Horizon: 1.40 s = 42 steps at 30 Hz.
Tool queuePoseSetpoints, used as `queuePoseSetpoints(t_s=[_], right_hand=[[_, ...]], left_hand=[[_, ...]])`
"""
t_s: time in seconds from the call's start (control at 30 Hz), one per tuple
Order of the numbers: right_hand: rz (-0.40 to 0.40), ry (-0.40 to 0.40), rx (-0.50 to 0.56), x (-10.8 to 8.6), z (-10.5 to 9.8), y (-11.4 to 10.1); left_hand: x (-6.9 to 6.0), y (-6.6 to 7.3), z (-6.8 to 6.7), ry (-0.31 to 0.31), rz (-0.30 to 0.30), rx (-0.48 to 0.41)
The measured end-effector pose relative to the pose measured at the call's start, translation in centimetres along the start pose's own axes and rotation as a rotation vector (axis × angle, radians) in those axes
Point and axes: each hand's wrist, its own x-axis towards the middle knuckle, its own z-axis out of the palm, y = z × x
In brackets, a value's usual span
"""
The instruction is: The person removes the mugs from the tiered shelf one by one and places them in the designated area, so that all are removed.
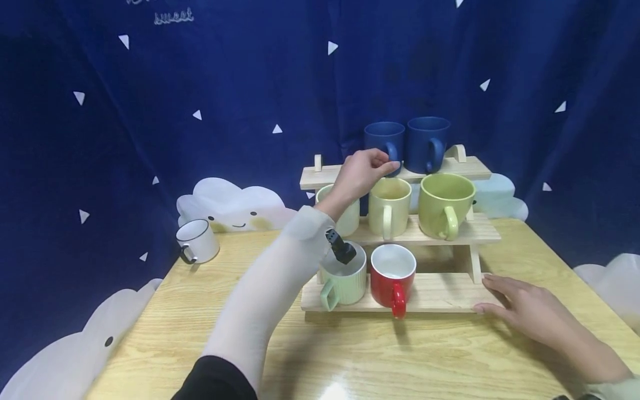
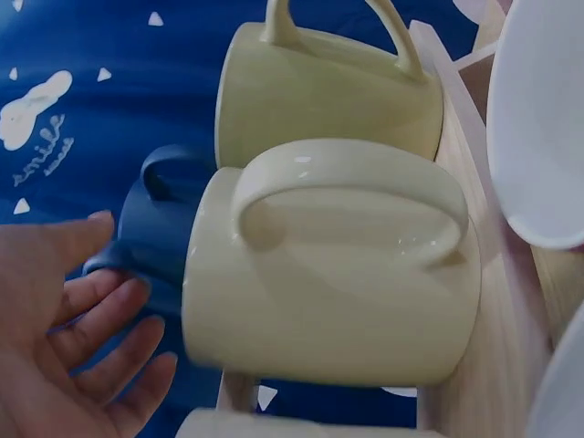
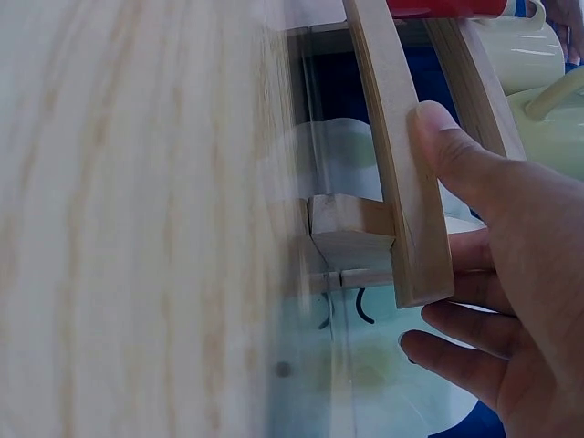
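Note:
My left hand (image 1: 364, 169) reaches over the middle tier to the left blue mug (image 1: 384, 133) on the top tier. Its thumb and index finger are at that mug's handle, with a gap between the fingertips in the left wrist view; the other fingers are loosely bent. Beside it stands another blue mug (image 1: 428, 144). My right hand (image 1: 530, 311) holds the right end of the bottom board of a three-tier wooden rack (image 1: 450, 291), thumb at the front edge and fingers round the end. Just below the left hand is a pale yellow mug (image 2: 328, 274).
On the middle tier a yellow-green mug (image 1: 446, 203) stands right, and a pale mug (image 1: 348, 216) left, partly behind the left forearm. A ribbed pale green mug (image 1: 345, 280) and a red mug (image 1: 392, 278) occupy the bottom tier. A white mug (image 1: 200, 241) with dark rim stands far left.

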Motion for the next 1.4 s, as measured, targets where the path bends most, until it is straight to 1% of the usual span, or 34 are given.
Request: queuePoseSetpoints(t_s=[0.13,0.23,0.33,0.43,0.53,0.6,0.77,0.87,1.0,1.1,1.2,1.3,1.4], right_hand=[[0.004,-0.007,0.002,-0.2,0.2,-0.1],[-0.001,-0.004,0.003,-0.4,0.3,-0.1],[-0.006,0.004,0.001,-0.4,0.3,-0.1],[-0.008,0.007,-0.001,-0.2,0.3,0.0],[-0.005,0.002,0.000,-0.1,0.2,0.0],[-0.004,0.000,-0.002,-0.1,0.2,0.0],[-0.001,-0.002,-0.005,-0.1,0.2,0.1],[0.001,0.001,-0.009,-0.1,0.2,0.2],[0.002,0.001,-0.010,-0.1,0.2,0.2],[0.001,-0.002,-0.008,-0.1,0.2,0.2],[0.003,-0.001,-0.004,-0.2,0.3,0.3],[0.004,-0.003,-0.001,-0.3,0.3,0.3],[0.003,-0.002,-0.002,-0.3,0.2,0.2]], left_hand=[[0.4,0.4,0.9,0.061,-0.008,0.132],[0.3,0.5,1.3,0.108,-0.017,0.199],[0.2,0.6,1.4,0.153,-0.023,0.244],[0.0,0.6,1.2,0.202,-0.020,0.282],[-0.1,0.5,0.7,0.222,-0.029,0.299],[-0.2,0.2,0.5,0.227,-0.045,0.288],[-0.1,-0.7,-0.1,0.238,-0.103,0.220],[0.1,-0.8,-0.4,0.232,-0.120,0.187],[0.6,-0.8,-0.6,0.180,-0.120,0.127],[0.9,-1.0,-0.7,0.121,-0.131,0.050],[1.1,-1.1,-0.8,0.085,-0.138,-0.005],[1.1,-1.3,-1.1,0.080,-0.133,-0.040],[1.0,-1.6,-1.3,0.086,-0.141,-0.100]])
